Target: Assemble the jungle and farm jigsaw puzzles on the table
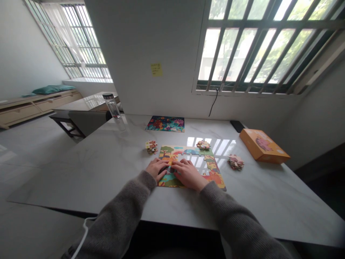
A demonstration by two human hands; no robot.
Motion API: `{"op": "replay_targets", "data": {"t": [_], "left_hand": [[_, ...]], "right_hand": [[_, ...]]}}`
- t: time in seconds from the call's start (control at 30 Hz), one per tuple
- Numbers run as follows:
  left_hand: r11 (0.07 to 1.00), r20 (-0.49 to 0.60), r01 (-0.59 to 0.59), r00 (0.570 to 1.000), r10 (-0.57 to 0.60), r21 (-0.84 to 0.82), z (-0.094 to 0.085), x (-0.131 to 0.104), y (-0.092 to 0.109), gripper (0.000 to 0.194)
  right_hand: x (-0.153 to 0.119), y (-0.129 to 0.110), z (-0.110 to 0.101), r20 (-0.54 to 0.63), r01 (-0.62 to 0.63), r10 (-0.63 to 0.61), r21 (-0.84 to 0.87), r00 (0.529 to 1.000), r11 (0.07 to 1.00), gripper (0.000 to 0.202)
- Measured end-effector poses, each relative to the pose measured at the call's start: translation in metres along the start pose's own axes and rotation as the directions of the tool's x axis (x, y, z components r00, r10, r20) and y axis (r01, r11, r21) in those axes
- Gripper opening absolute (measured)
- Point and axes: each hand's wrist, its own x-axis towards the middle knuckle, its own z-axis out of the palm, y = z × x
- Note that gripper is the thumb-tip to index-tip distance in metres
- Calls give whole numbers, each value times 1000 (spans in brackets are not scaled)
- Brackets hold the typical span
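A partly assembled jigsaw puzzle (212, 166) lies on the table before me, its colourful border joined around a gap on the right where the surface below shows. My left hand (156, 168) rests on the puzzle's left part, fingers stretched toward the middle and thumb apart. My right hand (188, 174) lies across the centre, fingertips down on the puzzle and almost meeting the left ones. No piece shows clearly between the fingers of either hand; what is under the fingertips is hidden. Loose puzzle pieces are stacked in piles at the left (151, 147), the top right (203, 144) and the right (235, 162).
Behind the puzzle lies a dark illustrated sheet (165, 123). An orange box (264, 145) and a black phone-like object (237, 126) are at the right. A clear bottle (111, 106) stands at the back left. The marble-patterned table (107, 162) meets the wall behind.
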Motion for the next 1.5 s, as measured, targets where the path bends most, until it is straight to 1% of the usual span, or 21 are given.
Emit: {"op": "replay_targets", "data": {"t": [0.1, 0.23, 0.4, 0.5, 0.57, 0.6, 0.7, 0.8, 0.9, 0.97, 1.07, 1.17, 1.23, 1.3, 1.43, 1.47, 1.5], "left_hand": [[999, -2, 3, 1000, -3, 41, 0, -1, 2, 27], [997, 23, 6, 1000, -8, 74, 0, -1, 4, 24], [997, 45, -6, 999, 2, 81, -5, -2, 10, 28], [997, 52, -7, 999, 3, 72, -8, -3, 13, 28], [998, 47, -12, 999, 9, 60, -9, -3, 14, 27], [999, 38, -17, 999, 16, 48, -10, -2, 14, 27], [999, -15, -47, 999, 47, -8, -12, 0, 15, 27], [996, -78, -76, 994, 71, -56, -14, 3, 16, 26], [993, -123, -94, 989, 85, -74, -15, 4, 16, 26], [992, -139, -99, 987, 87, -79, -15, 5, 15, 26], [991, -149, -100, 985, 86, -90, -14, 4, 14, 26], [989, -143, -99, 986, 83, -106, -15, 4, 15, 26], [989, -142, -98, 986, 82, -112, -15, 4, 16, 26], [988, -146, -99, 986, 81, -118, -16, 3, 16, 27], [985, -168, -92, 984, 67, -148, -14, 4, 16, 26], [983, -180, -90, 982, 60, -163, -14, 5, 16, 25], [979, -194, -85, 980, 49, -185, -14, 5, 17, 25]], "right_hand": [[-2, 3, -2, -10, 3, -3, 50, 1000, 999, 29], [-5, 8, -4, -19, 23, -21, 123, 1000, 992, 27], [-6, 6, -6, -23, 46, -43, 141, 999, 989, 23], [-6, 15, -9, -69, 59, -48, 175, 996, 983, 23], [-6, 32, -15, -139, 30, -7, 169, 990, 985, 24], [-6, 45, -18, -183, -5, 33, 152, 982, 988, 25], [-8, 91, -28, -292, -174, 185, 64, 938, 983, 23], [-11, 132, -35, -322, -350, 326, -15, 889, 937, 23], [-11, 155, -37, -322, -488, 437, -95, 840, 868, 24], [-7, 160, -36, -311, -540, 484, -124, 818, 832, 27], [0, 161, -33, -271, -600, 552, -147, 789, 786, 32], [7, 161, -33, -227, -631, 594, -155, 771, 760, 28], [8, 162, -33, -220, -636, 603, -135, 767, 760, 26], [7, 164, -34, -230, -635, 601, -112, 765, 765, 28], [2, 164, -39, -291, -624, 584, -63, 758, 779, 33], [1, 162, -40, -305, -606, 568, -40, 765, 794, 33], [0, 157, -41, -312, -571, 539, -12, 782, 821, 32]]}}
